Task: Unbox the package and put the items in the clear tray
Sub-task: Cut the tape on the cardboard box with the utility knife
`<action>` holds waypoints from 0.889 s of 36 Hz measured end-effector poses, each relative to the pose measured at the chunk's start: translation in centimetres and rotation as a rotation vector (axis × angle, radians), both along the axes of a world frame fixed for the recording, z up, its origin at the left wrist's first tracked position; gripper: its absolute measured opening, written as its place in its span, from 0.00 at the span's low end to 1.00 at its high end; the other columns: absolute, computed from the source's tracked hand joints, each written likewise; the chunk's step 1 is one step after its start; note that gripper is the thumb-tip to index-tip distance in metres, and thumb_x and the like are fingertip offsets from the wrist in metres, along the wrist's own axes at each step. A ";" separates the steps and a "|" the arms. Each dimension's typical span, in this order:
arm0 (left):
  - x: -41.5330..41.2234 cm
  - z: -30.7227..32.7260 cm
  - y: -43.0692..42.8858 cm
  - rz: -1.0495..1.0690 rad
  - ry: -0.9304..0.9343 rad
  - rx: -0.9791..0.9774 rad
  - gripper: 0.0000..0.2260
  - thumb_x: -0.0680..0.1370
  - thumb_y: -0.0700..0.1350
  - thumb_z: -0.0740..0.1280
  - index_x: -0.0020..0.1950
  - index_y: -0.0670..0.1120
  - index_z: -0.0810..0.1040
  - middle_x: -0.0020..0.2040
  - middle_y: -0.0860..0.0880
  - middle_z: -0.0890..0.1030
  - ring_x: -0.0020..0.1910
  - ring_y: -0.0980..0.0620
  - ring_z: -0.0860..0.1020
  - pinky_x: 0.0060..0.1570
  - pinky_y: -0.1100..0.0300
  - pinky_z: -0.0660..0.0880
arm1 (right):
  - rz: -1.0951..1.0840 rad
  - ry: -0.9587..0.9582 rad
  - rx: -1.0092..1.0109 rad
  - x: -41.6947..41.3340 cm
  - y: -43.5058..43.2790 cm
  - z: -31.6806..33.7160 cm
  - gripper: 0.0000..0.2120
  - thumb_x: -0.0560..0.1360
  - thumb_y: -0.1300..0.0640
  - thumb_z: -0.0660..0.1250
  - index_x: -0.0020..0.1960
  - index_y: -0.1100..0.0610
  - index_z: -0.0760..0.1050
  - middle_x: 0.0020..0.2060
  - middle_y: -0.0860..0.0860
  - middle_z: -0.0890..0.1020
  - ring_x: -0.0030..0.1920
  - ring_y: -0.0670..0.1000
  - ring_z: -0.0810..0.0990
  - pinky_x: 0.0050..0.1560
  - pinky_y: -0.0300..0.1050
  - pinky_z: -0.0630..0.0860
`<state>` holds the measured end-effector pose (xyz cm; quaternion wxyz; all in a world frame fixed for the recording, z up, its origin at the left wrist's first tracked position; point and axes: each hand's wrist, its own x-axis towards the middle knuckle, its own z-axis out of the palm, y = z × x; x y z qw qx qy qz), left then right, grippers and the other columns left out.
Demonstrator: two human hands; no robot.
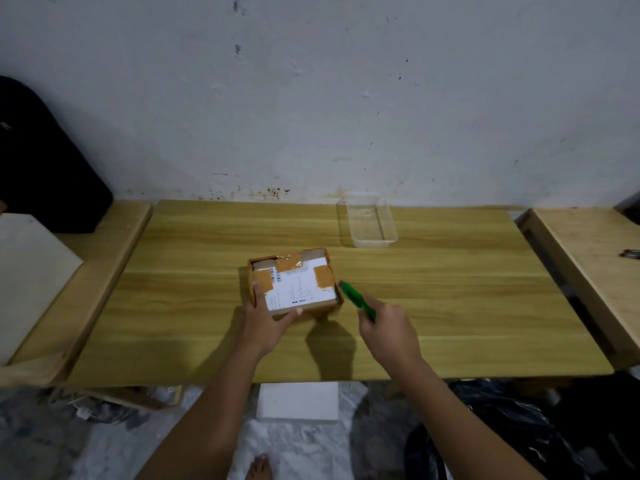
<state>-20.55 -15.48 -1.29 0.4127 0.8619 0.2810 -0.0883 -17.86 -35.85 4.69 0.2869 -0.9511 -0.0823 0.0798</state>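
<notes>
left hand point(268, 322) grips taped cardboard box point(293, 283) | right hand point(389, 329) clasps green cutter point(356, 299) at box edge

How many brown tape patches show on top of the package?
3 on the package: one at the far edge, one at the right edge, one near the left hand. Tape on the sides may be hidden.

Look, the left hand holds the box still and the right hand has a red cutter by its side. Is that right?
Nearly. The cutter is green, not red, as the head view shows. The rest is right: the left hand steadies the box, and the right hand holds the cutter at its right side.
</notes>
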 end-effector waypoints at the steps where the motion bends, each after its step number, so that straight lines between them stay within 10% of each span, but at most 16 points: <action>1: 0.0 0.0 0.0 0.000 0.001 0.002 0.47 0.71 0.63 0.66 0.76 0.50 0.37 0.75 0.40 0.52 0.72 0.39 0.57 0.66 0.46 0.63 | -0.011 -0.012 0.017 0.2 -0.1 0.1 0.15 0.77 0.56 0.59 0.64 0.53 0.72 0.38 0.58 0.81 0.34 0.57 0.79 0.30 0.44 0.70; 32: 0.0 -0.7 -0.2 0.033 -0.016 0.036 0.48 0.69 0.65 0.66 0.75 0.51 0.37 0.75 0.41 0.53 0.71 0.40 0.60 0.63 0.46 0.66 | 0.008 0.101 -0.158 4.8 5.1 -0.4 0.09 0.76 0.60 0.58 0.53 0.58 0.73 0.41 0.55 0.77 0.40 0.57 0.77 0.34 0.46 0.70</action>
